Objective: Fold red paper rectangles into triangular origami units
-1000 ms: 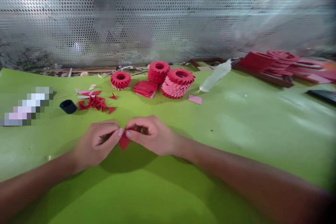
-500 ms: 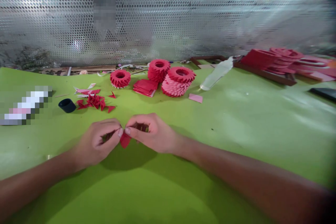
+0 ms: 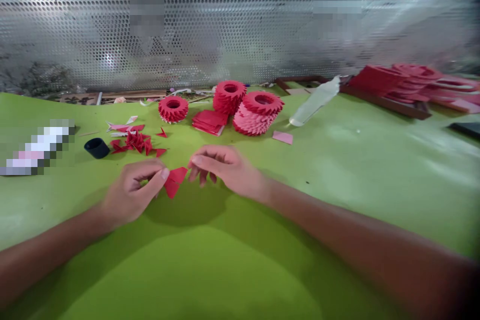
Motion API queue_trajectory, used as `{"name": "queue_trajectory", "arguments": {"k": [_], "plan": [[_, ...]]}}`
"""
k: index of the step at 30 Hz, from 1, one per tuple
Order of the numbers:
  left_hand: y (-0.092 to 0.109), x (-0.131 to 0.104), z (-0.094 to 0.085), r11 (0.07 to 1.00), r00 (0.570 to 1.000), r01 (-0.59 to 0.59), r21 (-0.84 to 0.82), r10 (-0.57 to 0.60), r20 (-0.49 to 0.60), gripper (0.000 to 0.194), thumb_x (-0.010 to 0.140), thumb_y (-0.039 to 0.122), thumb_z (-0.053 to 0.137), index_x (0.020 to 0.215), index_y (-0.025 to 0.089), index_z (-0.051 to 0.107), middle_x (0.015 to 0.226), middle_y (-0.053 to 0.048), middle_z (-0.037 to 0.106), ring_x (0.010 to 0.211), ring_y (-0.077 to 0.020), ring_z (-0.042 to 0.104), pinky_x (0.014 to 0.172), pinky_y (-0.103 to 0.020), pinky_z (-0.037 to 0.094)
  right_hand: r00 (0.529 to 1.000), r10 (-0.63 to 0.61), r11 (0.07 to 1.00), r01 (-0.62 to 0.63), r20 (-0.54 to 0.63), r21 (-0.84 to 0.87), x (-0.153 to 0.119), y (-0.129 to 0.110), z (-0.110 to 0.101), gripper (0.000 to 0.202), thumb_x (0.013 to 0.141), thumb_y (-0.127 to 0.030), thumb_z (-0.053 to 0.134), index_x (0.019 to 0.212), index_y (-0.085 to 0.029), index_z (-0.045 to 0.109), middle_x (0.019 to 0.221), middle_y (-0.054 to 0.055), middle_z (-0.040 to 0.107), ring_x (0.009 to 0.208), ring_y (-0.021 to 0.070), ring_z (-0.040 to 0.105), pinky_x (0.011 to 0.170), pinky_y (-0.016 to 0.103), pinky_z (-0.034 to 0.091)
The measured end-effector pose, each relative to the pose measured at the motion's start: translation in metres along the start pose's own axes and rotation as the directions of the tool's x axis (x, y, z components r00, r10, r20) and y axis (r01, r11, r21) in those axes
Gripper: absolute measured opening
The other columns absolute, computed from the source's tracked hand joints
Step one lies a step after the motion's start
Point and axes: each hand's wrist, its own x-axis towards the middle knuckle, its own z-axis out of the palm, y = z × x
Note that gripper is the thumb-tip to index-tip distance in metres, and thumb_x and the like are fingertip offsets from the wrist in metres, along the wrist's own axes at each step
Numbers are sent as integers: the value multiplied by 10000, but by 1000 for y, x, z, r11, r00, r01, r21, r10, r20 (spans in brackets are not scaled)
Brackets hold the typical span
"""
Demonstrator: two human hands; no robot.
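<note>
My left hand point(image 3: 135, 190) pinches a small folded red paper piece point(image 3: 173, 182) between thumb and forefinger. Two flaps of the piece stick out to the right of the fingertips, one pointing up and one down. Just right of the paper's upper corner is my right hand point(image 3: 225, 167), its thumb close to the forefinger and the other fingers loosely curled downward. Nothing shows in that hand. Beyond my left hand lies a pile of folded red paper triangles point(image 3: 138, 142), with a black ring-shaped piece point(image 3: 96, 148) beside it.
Red and pink rings of folded paper point(image 3: 258, 112) stand at the back, near a stack of red paper slips point(image 3: 210, 122). A pink slip point(image 3: 282, 137) and a whitish glue bottle point(image 3: 315, 101) lie to their right. Red paper pieces fill a brown tray point(image 3: 397, 100) at far right.
My right hand has come away from the red paper, up and to the right. The paper's flaps now spread out in my left hand, which has moved slightly up and left.
</note>
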Motion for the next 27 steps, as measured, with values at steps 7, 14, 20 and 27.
{"name": "queue_trajectory", "arguments": {"k": [7, 14, 20, 27], "plan": [[0, -2, 1, 995, 997, 72, 63, -71, -27, 363, 937, 383, 481, 648, 200, 603, 590, 3, 599, 517, -136, 496, 476, -243, 355, 995, -62, 974, 44, -76, -222, -12, -1, 16, 281, 901, -434, 672, 855, -159, 708, 682, 1, 665, 550, 102, 575, 481, 217, 445], [-1, -5, 2, 963, 963, 266, -38, -264, 44, 536, 960, 567, 408, 671, 188, 653, 619, -19, 627, 549, -151, 532, 478, -245, 355, 779, -556, 247, 488, 290, -837, -20, -7, 11, 258, 972, -239, 547, 802, -217, 739, 689, 11, 727, 560, 120, 558, 524, 273, 380], [-8, -5, 3, 922, 947, 322, -217, -309, 92, 324, 886, 491, 643, 851, 181, 730, 549, 26, 585, 458, -103, 450, 422, -207, 317, 687, -563, -56, 522, 459, -851, -20, -6, 5, 291, 1005, -216, 512, 868, -231, 769, 701, 6, 732, 545, 115, 526, 499, 281, 321], [-13, -5, -1, 809, 955, 295, -509, -267, 129, 131, 847, 307, 737, 932, 209, 751, 729, 12, 706, 592, -101, 627, 554, -187, 500, 691, -609, 43, 518, 389, -854, -17, 7, 0, 269, 1038, -326, 503, 1021, -247, 759, 677, -46, 740, 473, 78, 505, 484, 250, 294]]}}
